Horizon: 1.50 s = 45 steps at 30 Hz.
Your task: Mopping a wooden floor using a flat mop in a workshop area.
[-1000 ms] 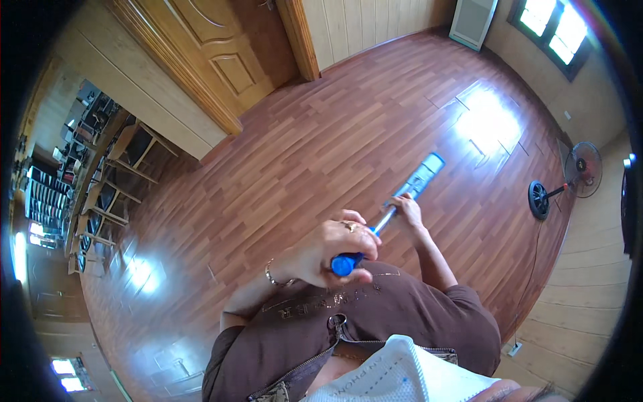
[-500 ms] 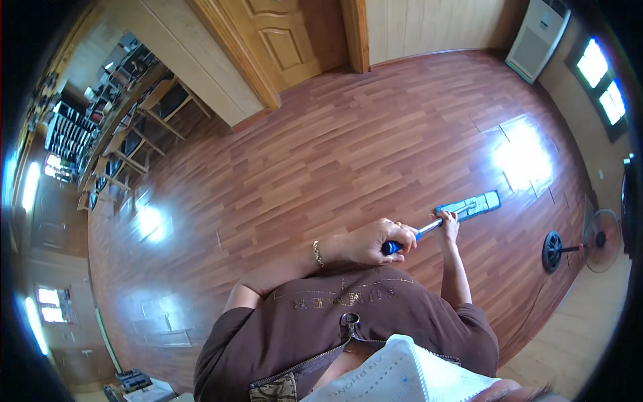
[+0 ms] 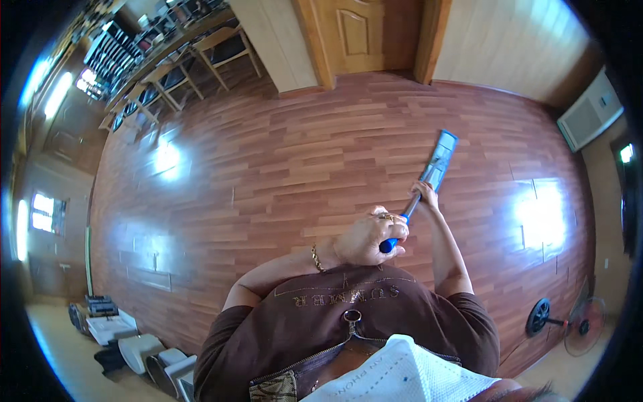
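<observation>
A flat mop with a long pale blue head lies on the wood-look floor, ahead and a little to the right of me. My left hand wraps round the blue grip at the top of its handle, close to my chest. Lower on the metal pole, near the mop head, my right hand is closed round the shaft with the arm stretched forward. The handle slants from my chest up and away to the right. A gold-coloured bracelet sits on my left wrist.
Wooden chairs line a cluttered counter at the far left. A wooden door stands ahead, with a white floor-standing unit at the far right. To the near right is a standing fan. Bins and boxes stand at near left.
The mop head has swung leftward and away from me, from lying toward the right to pointing more straight ahead. My view has turned to the right. Both hands keep their hold.
</observation>
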{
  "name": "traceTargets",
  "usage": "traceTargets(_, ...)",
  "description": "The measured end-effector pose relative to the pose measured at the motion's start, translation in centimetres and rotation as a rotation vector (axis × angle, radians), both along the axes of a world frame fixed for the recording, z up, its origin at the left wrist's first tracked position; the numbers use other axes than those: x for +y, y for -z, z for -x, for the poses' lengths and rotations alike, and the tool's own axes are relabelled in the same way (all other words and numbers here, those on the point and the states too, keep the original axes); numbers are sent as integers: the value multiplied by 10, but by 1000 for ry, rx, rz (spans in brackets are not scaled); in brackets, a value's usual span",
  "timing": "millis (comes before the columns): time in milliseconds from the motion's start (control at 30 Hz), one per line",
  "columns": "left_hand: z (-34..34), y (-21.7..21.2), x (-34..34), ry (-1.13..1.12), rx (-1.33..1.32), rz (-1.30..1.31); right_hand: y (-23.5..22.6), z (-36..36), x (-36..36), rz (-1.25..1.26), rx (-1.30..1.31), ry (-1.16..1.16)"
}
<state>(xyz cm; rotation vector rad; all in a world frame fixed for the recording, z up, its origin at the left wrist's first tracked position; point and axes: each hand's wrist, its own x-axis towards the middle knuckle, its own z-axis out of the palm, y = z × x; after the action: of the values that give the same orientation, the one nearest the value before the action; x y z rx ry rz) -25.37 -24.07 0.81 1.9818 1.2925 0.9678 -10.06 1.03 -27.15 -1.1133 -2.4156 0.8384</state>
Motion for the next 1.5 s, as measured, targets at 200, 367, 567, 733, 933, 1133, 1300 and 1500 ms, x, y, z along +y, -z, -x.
traceTargets(200, 19, -10, -27, -166, 203, -334, -3, 105, -21, -14, 261, -367)
traceTargets(367, 60, -36, -57, -255, 269, -444, -29, 203, -76, -150, 529, -655)
traceTargets(567, 96, -49, -101, -328, 365, -473, -60, 284, -161, 1305, 440, -469)
traceTargets(733, 114, -53, -120, -281, 402, -428, -30, 317, -198, 635, 528, -951)
traceTargets(933, 132, -51, -143, -176, 367, -488, -6, 345, -239, 357, 272, -882)
traceTargets(1133, 156, -63, -178, -220, 268, -567, -96, 336, -262, -55, 132, -922)
traceTargets(1300, 165, -56, -186, -93, 138, -522, -86, 303, -248, -58, 74, -744)
traceTargets(1500, 186, -46, -178, -77, 71, -434, -70, 274, -203, -74, 152, -542)
